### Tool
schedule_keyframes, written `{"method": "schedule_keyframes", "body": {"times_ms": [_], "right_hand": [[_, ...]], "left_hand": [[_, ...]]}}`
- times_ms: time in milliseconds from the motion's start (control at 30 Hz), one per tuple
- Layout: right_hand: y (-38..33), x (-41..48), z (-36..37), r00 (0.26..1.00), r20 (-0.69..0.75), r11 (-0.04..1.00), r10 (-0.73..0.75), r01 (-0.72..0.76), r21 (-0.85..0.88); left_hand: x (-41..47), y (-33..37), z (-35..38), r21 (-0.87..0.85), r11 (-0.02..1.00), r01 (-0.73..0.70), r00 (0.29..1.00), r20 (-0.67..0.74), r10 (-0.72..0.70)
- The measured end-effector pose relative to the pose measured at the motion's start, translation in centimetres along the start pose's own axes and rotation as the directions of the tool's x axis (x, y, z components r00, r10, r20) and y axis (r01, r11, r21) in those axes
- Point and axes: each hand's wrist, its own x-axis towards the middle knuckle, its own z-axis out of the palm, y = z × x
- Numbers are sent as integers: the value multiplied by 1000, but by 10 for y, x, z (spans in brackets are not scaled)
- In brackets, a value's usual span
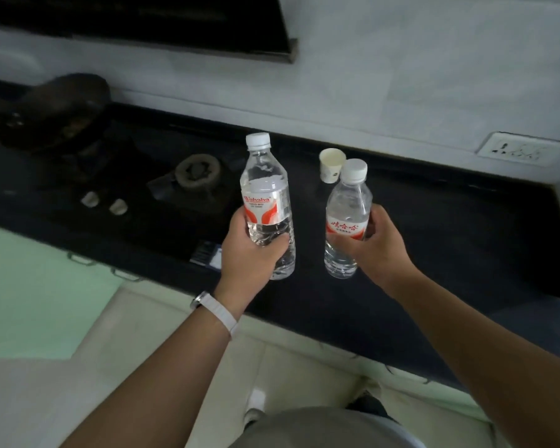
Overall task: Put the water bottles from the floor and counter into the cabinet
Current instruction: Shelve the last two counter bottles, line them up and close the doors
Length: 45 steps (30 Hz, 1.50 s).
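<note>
With each hand's fingers clasped round a Wahaha water bottle, left hand point(251, 250) holds the taller bottle point(267, 205) at nine o'clock of the shorter bottle point(346, 218) in the right hand point(374, 244), both upright above the worktop point(450, 227), seemingly for carrying.

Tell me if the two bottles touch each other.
Apart. The head view shows dark counter between the left bottle and the right bottle.

Two clear glossy plastic bottles point(267, 202) point(346, 221), matt paper cup point(331, 164), dark polished counter point(434, 221).

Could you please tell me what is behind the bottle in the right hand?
A paper cup stands on the counter behind the bottle; the bottle's cap hides its lower right edge.
</note>
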Motion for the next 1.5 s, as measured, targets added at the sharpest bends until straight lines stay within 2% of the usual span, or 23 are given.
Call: {"method": "schedule_keyframes", "body": {"times_ms": [267, 567, 700, 933, 1167, 1433, 1500], "right_hand": [[-65, -40, 151, 976, 177, 991, -131, 130, 17], [-100, -73, 284, 885, 410, 975, -220, 211, 67], [-106, -83, 334, 810, 516, 955, -280, 287, 69], [-119, -80, 421, 668, 697, 948, -260, 312, 54], [-150, -58, 507, 538, 792, 926, -287, 368, 85], [-191, -17, 600, 407, 861, 905, -306, 405, 131], [-200, -12, 623, 393, 865, 905, -313, 400, 145]], "left_hand": [[-19, -38, -160, 61, 998, -4, 984, -180, 15], [-57, -82, -285, 8, 997, 72, 917, -393, -63], [-72, -105, -323, -17, 991, 130, 850, -513, -120], [-87, -138, -380, -82, 973, 217, 719, -661, -216], [-53, -158, -435, -125, 951, 284, 579, -768, -274], [-1, -161, -499, -116, 942, 315, 476, -839, -262], [7, -165, -513, -131, 942, 309, 444, -856, -265]]}}
